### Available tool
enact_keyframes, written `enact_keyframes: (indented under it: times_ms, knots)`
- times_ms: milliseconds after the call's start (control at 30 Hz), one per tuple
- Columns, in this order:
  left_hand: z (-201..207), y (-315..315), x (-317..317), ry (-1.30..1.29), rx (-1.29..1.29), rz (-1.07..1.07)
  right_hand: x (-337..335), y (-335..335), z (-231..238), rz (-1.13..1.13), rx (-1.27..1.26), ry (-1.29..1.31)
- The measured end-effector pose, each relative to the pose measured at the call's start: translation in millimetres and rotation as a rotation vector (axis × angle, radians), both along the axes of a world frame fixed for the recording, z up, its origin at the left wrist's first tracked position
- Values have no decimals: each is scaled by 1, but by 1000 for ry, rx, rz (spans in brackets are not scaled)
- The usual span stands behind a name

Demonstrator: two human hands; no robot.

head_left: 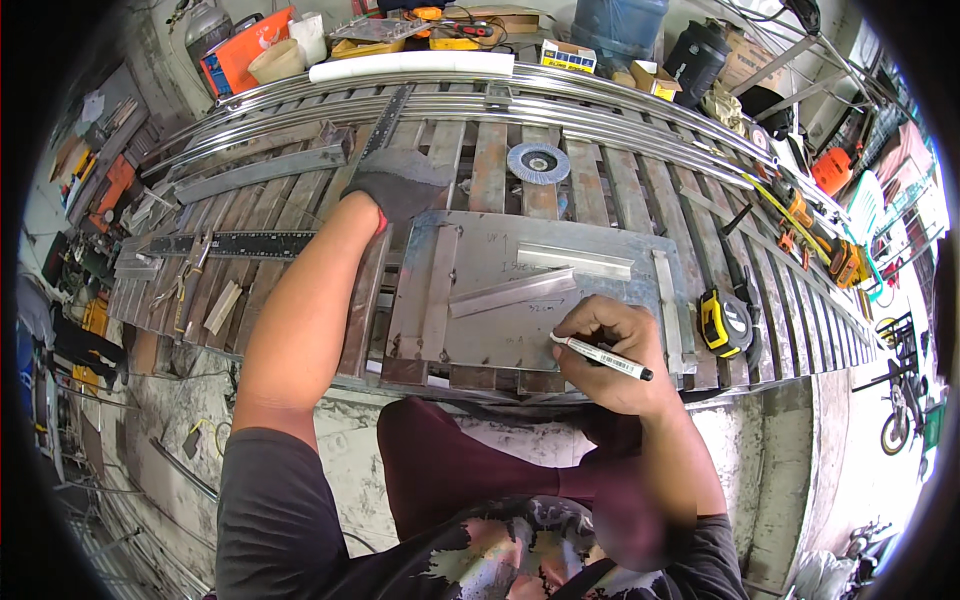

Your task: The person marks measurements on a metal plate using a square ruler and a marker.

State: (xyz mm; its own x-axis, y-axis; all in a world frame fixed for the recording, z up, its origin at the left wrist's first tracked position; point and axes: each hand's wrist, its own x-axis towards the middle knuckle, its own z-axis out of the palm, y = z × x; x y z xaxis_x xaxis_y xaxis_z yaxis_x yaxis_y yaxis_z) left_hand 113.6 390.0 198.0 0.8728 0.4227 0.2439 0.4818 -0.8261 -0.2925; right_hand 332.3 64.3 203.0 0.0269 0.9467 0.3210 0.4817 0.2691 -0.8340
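My right hand [618, 350] is closed round a white marker [605, 357] with a black end, its tip close to the grey metal sheet [480, 345] before me. Handwritten marks show on the sheet. Two short angle strips, an upper one [575, 261] and a slanted lower one [513, 292], lie on it. Flat metal bars run along its left [440, 290] and right [667, 310] sides. Beyond the sheet's far left corner, my left hand [402, 183], in a dark grey glove, closes over the near end of a black marked ruler [388, 122]. Its fingertips are partly hidden.
The slatted metal table [625, 195] has gaps. A flap disc [539, 163] lies beyond the sheet, a yellow tape measure [725, 323] to its right. Long shiny pipes [620, 140] cross the back. Another black ruler [240, 243] and a square tube [260, 170] lie left.
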Motion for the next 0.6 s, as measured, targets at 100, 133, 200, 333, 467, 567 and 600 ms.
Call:
enact_keyframes:
  times_ms: [100, 133, 200, 333, 467, 567, 600]
  knots:
    - [9, -6, 4, 117, -66, 90, 5, 3, -6, 1, -13, -3]
    - [9, -7, 3, 104, -80, 100, 6, 3, -6, 1, -12, -2]
    - [11, -8, 3, 90, -94, 110, 7, 3, -7, -2, -40, -3]
    - [9, -5, 7, 61, -199, 181, 6, 5, -12, -33, -18, 5]
    - [3, 2, 7, -21, -293, 260, 4, 4, -12, -31, 13, -17]
    - [-9, 12, -2, -67, -59, 37, 3, 4, -13, -24, 16, -6]
    - [-12, 15, -4, -67, -57, 39, 2, 4, -14, -12, 46, -1]
